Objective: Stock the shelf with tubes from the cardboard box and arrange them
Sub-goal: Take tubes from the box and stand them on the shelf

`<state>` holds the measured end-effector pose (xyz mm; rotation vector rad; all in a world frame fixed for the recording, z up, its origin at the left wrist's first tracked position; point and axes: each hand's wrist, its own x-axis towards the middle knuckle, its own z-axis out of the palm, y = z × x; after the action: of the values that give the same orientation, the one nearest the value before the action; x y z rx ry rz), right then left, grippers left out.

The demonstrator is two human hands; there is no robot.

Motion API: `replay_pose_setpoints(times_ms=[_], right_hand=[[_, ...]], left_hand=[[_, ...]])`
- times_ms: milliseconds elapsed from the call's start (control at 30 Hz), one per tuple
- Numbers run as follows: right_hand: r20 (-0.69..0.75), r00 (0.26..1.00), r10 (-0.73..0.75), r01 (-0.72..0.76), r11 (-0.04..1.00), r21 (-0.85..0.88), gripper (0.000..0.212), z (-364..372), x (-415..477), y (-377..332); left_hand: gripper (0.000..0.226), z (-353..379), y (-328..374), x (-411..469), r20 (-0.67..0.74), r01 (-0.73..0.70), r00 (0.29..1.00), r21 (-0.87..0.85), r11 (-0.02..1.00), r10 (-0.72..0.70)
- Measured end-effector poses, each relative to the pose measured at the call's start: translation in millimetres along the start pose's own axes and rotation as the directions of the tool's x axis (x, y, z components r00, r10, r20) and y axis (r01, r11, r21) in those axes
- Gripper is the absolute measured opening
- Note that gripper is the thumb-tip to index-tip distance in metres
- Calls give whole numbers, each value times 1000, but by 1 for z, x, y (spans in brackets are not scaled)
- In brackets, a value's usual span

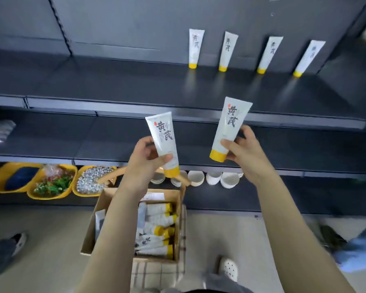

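Observation:
My left hand (145, 159) grips a white tube with a yellow cap (164, 136), cap down, in front of the middle shelf. My right hand (244, 151) holds a second white tube (230, 125) near its yellow cap, tilted slightly right. Several matching tubes (224, 50) stand cap down in a row at the back right of the dark upper shelf (114, 81). Below my arms the open cardboard box (93, 225) holds several more tubes (156, 231) lying on their sides.
Yellow trays (51, 182) with mixed goods and white bowls (213, 178) line the bottom shelf. The box sits on a checked cloth (156, 273). A person's shoe (19, 242) is at the left, another foot (228, 269) at the bottom, and a blurred figure (351, 246) at the right.

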<state>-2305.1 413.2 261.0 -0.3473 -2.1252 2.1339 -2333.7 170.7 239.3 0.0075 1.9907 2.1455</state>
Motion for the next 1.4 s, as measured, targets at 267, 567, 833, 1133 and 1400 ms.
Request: replay_pose_setpoints(times_ms=[267,567,833,1133,1400], right_hand=[[-168,981,-102,102,995,-6,47,-117,58,-26],[-245,956,-159,162,987,-6,52,-222,106,-52],[-332,937,-106,115,993,7,52,-254,134,-41],[-230,968,-104,79,990,-118,53,-238,188,-30],[-28,974,-226,213,945,-249,55,-160,260,-27]], left_hand=[[42,124,29,38,-138,-188,972,23,982,190],[44,232,45,80,-248,-214,943,61,975,223],[53,263,67,109,-243,-249,928,156,956,282],[57,251,56,153,-426,-183,858,269,946,287],[50,183,62,239,-482,-143,827,317,937,290]])
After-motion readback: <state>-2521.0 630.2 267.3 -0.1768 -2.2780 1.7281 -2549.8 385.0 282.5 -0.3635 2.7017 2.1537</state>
